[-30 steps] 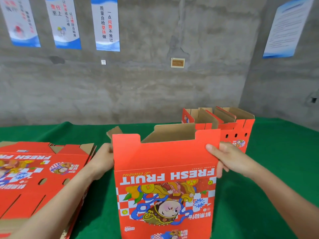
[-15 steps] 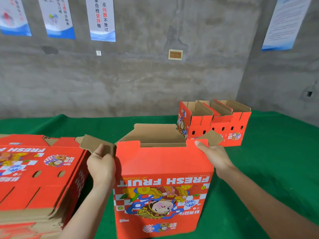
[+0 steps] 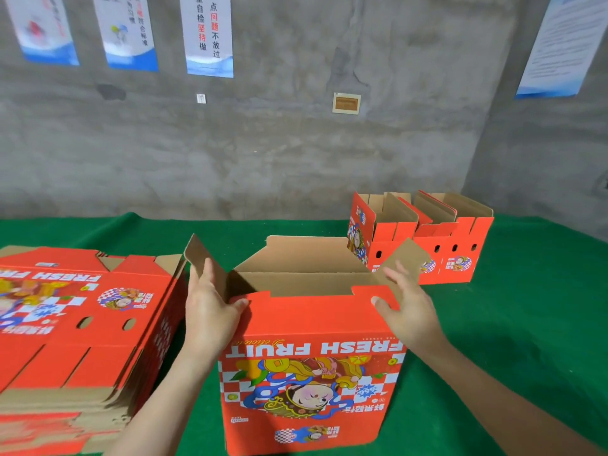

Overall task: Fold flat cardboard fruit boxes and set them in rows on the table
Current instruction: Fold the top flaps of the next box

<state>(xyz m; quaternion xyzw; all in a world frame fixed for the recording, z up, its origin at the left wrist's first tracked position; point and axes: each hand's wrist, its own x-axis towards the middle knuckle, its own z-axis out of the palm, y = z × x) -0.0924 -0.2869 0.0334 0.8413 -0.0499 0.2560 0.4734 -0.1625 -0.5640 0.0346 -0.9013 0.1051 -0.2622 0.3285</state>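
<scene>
A red "FRESH FRUIT" cardboard box [image 3: 309,373] stands squared open and upside down in front of me on the green table [image 3: 533,324]. Its brown side flaps stick up at both ends. My left hand [image 3: 210,311] lies against the left flap [image 3: 197,258], thumb on the red front panel's top edge. My right hand [image 3: 404,304] lies with straight fingers against the right flap [image 3: 408,258], thumb at the front panel's corner. Two folded red boxes [image 3: 424,241] stand side by side at the back right.
A thick stack of flat red box blanks [image 3: 75,324] lies at my left, close to the open box. A grey concrete wall with posters [image 3: 209,34] runs behind the table. Bare green cloth shows to the right of the box.
The box has gone from a nearly flat sheet to a squared open shape. Both hands moved from its outer edges onto the end flaps, which now stand spread outward.
</scene>
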